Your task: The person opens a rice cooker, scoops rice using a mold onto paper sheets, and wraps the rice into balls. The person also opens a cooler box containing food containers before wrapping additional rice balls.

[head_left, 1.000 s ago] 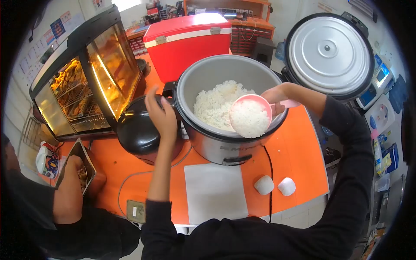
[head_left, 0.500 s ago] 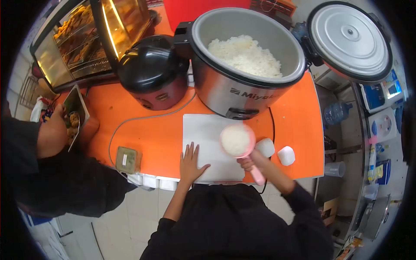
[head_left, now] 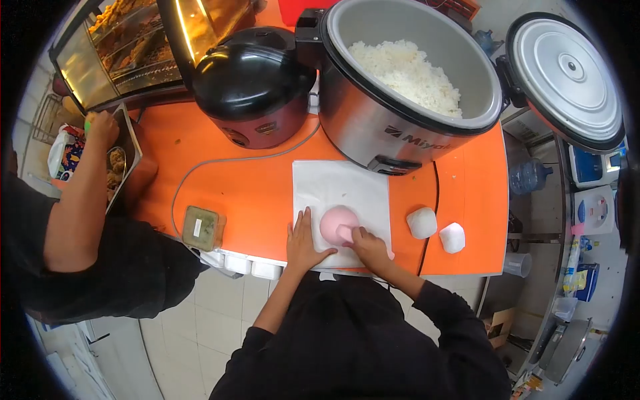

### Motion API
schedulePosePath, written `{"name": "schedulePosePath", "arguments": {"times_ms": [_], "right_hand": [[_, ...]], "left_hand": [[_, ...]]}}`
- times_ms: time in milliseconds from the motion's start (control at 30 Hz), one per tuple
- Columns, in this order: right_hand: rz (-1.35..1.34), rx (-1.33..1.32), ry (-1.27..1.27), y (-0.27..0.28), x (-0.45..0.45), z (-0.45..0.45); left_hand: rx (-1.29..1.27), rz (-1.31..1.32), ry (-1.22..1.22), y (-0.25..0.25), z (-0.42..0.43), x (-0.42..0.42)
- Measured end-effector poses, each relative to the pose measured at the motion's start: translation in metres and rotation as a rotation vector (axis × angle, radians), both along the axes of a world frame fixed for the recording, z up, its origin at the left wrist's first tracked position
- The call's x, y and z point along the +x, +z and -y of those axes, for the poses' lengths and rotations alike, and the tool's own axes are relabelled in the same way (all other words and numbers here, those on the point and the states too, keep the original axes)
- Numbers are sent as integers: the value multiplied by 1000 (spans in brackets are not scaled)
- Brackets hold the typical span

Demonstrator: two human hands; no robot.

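Scoop (head_left: pixel 337 224) lies mouth-down on paper (head_left: pixel 341 180), handle angled right and nearward, apparently gripped by right hand (head_left: pixel 371 251); left hand (head_left: pixel 303 247) rests open, flat beside it.

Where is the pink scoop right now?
In the head view, the pink scoop is face-down on the white paper, in the right hand, beside the left hand.
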State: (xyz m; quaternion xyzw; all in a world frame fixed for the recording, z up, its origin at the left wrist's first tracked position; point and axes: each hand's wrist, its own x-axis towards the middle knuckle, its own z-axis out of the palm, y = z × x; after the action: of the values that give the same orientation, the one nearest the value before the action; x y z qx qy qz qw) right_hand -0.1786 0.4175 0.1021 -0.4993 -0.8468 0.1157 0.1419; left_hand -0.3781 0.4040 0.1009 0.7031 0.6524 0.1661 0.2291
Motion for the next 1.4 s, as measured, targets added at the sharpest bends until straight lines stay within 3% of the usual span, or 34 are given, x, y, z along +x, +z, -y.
{"name": "schedulePosePath", "arguments": {"times_ms": [133,200,333,533,567,633,667,767,800,867,900,933,1000,1033,1100,1133,1200,1233,1267,1333,1400], "right_hand": [[200,4,0,21,-10,-25],[304,-108,-183,22,-15,-39],[18,-324,-275,19,-21,-38],[-188,-317,-163,29,2,-40],[-186,-296,-170,51,9,-46],[-192,-196,94,136,24,-54],[-44,66,52,185,31,-58],[-195,418,-59,296,64,-140],[-78,342,-61,337,63,-169],[263,72,-54,316,93,-245],[329,-143,7,308,92,-263],[325,-137,12,307,88,-269],[376,388,-31,302,82,-280],[254,653,-49,317,59,-245],[123,958,72,293,28,-172],[344,336,105,268,16,-124],[81,609,634,149,13,-51],[-81,308,588,113,1,-17],[-169,166,415,86,-7,1],[-119,88,282,50,-8,9],[-200,-208,21,14,-3,9]], "left_hand": [[14,15,-28,-2,0,-3],[-2,13,-40,-5,-2,-4],[-27,16,-47,-2,-1,-4],[-14,112,-36,4,1,-8],[112,175,-40,1,4,-14],[77,217,-99,0,8,-32],[23,254,-149,0,8,-42],[-24,293,-258,-9,6,-65],[-24,309,-328,-12,6,-68],[-17,289,-268,1,4,-62],[-21,299,-293,2,4,-63],[-7,304,-292,1,3,-61],[21,313,-290,-1,2,-58],[62,302,-290,-5,2,-58],[78,294,-283,-7,7,-58],[65,298,-274,-6,7,-58],[24,390,-211,5,3,-53],[1,509,-190,9,-1,-52],[-6,508,-186,10,-3,-51],[49,669,-87,11,-4,-46],[149,681,-6,24,13,-40]]}}
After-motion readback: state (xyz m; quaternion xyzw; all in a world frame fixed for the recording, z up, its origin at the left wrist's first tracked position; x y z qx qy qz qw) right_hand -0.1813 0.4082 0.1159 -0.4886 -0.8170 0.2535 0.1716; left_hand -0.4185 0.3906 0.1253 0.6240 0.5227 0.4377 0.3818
